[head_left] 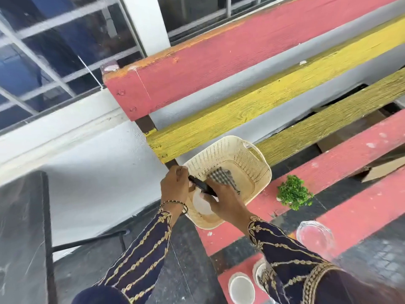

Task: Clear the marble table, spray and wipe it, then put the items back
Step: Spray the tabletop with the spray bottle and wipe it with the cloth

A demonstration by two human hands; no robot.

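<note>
A cream plastic basket (258,170) stands on the red bench slat. A checked cloth (221,177) lies inside it, along with a white spray bottle (202,204) with a black trigger head. My right hand (223,197) reaches into the basket and closes over the bottle's black head. My left hand (174,186) is curled at the basket's near left corner, seemingly on its rim, touching the nozzle tip. The dark marble table (19,238) shows at the lower left, apart from both hands.
On the bench's red slats (350,145) sit a small green plant (293,194), a clear glass bowl (315,235) and two white cups (241,288). Yellow and red backrest boards rise behind the basket. A white wall and window are on the left.
</note>
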